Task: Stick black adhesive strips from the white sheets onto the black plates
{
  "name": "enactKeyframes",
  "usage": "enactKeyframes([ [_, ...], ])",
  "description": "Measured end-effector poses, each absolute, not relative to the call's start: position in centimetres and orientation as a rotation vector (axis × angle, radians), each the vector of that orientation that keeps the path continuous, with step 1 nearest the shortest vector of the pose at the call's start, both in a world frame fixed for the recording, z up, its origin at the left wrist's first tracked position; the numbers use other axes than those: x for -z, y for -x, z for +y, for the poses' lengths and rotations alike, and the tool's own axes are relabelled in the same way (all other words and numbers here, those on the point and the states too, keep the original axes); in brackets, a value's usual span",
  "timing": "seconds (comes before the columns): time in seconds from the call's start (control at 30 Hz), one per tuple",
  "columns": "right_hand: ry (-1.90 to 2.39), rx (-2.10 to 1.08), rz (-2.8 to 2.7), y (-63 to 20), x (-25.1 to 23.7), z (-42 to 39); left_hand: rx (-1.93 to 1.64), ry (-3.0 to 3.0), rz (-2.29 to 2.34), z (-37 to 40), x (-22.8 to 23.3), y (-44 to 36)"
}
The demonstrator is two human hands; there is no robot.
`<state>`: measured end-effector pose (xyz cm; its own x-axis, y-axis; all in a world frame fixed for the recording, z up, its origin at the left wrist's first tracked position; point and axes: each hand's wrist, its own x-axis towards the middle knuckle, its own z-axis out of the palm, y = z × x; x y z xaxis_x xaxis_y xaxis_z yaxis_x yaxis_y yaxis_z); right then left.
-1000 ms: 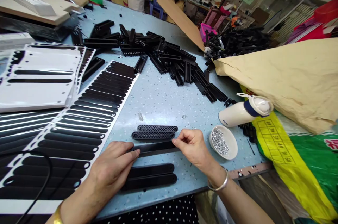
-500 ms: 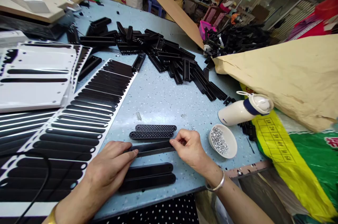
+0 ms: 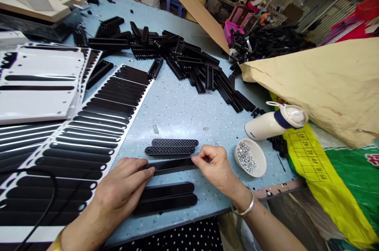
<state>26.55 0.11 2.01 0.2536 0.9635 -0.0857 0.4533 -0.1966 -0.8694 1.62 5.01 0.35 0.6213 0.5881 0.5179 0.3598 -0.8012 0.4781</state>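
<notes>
A long black strip (image 3: 174, 165) with rounded ends lies between my hands, low over the table. My left hand (image 3: 126, 184) presses its fingers together on the strip's left end. At the right end, my right hand (image 3: 211, 164) pinches it between thumb and fingers. Just beyond it lie two black bars with a lattice pattern (image 3: 171, 147), side by side. Nearer to me are two smooth black bars (image 3: 168, 197), their left ends partly behind my left hand. A sheet of black stickers (image 3: 89, 128) stretches along the left, its near part beside my left forearm.
On the right are a white bowl (image 3: 260, 160) of small shiny metal pieces and a white bottle (image 3: 263, 126) lying tilted. Many black bars (image 3: 192, 61) are heaped across the back. Brown paper (image 3: 319, 81) covers the right side; a stack of white sheets (image 3: 38, 105) sits far left.
Both hands stay at the strip's ends with almost the same grip. My right hand has shifted very slightly to the right. The objects on the table look unchanged.
</notes>
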Motion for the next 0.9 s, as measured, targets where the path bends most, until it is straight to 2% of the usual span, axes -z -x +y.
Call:
enactKeyframes([
  [0.57,1.786,-0.696,-1.408,-26.5,-0.7,-0.3,-0.953,-2.505,0.743,5.2,-0.5,-1.6],
  [0.9,1.750,-0.765,-1.311,-27.0,0.0,-0.2,-0.923,-2.442,0.742,5.1,0.6,-1.0],
])
